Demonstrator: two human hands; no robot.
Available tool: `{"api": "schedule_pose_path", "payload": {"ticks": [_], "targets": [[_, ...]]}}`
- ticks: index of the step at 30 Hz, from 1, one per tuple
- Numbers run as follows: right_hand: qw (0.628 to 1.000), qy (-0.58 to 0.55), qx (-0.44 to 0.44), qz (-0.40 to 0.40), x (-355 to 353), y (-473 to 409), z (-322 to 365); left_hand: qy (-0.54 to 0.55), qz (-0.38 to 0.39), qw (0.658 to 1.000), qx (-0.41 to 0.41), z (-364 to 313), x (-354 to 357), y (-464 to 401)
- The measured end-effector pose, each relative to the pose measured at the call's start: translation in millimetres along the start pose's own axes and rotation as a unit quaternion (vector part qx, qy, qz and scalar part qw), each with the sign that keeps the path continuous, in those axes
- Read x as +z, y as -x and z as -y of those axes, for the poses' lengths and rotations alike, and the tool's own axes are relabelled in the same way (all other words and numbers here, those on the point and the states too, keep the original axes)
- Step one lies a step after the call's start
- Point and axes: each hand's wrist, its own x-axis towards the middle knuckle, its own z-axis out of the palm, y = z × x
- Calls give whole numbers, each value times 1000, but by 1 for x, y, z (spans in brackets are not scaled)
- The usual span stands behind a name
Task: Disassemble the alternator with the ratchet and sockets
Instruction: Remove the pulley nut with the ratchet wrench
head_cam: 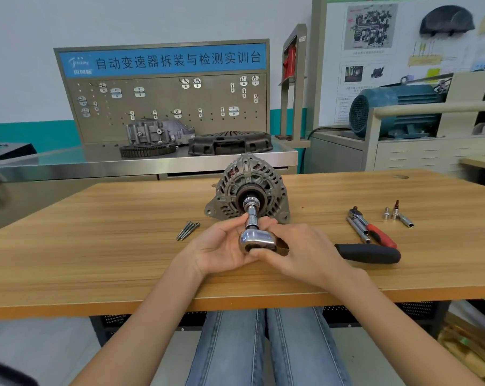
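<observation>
The grey alternator [249, 179] stands on the wooden table [96, 232], its shaft end facing me. A chrome socket [251, 211] sits on the shaft, with the ratchet head [256, 240] on its near end. The ratchet's black handle [369, 253] reaches right along the table. My left hand [222, 246] holds the socket and the head from the left, thumb up against the socket. My right hand [297, 252] grips the ratchet head from the right, fingers curled round it.
Several long bolts [187, 230] lie left of the alternator. To the right lie a small red-handled ratchet [375, 229], an extension bar and loose sockets [397, 214]. A steel bench [152, 162] with car parts and a pegboard stands behind.
</observation>
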Motion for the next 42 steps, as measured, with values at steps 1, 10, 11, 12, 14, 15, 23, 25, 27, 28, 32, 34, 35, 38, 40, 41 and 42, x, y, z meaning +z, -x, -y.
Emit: {"api": "schedule_pose_path", "payload": {"ticks": [1,10,11,12,14,15,23,25,27,28,32,34,35,38,40,41,42], "targets": [[1000,2,-1,2,0,0,0,6,-10,1000,0,0,0,-1],[999,9,-6,51,-8,-7,9,16,-21,1000,-2,1,1,-2],[998,24,-12,64,-13,-10,9,10,-17,1000,-4,1,1,-2],[995,53,-23,81,-17,-14,9,4,-15,1000,-5,1,0,-2],[985,117,-54,119,-27,-23,9,-4,-14,1000,-5,2,0,-2],[978,143,-66,137,-32,-28,8,-8,-13,1000,-4,2,0,-2],[897,327,-195,223,-57,-60,19,-42,-9,999,-4,0,0,-2],[873,361,-227,239,-59,-68,24,-52,-12,999,-5,-1,1,0],[856,381,-241,253,-59,-74,27,-54,-18,998,-5,-2,0,0],[854,384,-242,257,-59,-77,29,-51,-21,998,-4,-2,0,1],[861,371,-229,262,-56,-80,28,-48,-32,998,-4,-3,1,2],[868,365,-215,259,-54,-83,28,-45,-42,998,-5,-3,4,3],[872,362,-201,260,-54,-84,27,-42,-48,998,-5,-3,6,3],[889,341,-166,257,-52,-85,23,-38,-58,998,0,-2,8,2],[893,330,-175,250,-52,-84,20,-36,-54,998,2,-1,8,2],[895,326,-180,246,-52,-82,18,-35,-54,998,4,-1,9,3],[896,324,-184,240,-52,-81,17,-34,-55,998,7,0,10,4]]}}
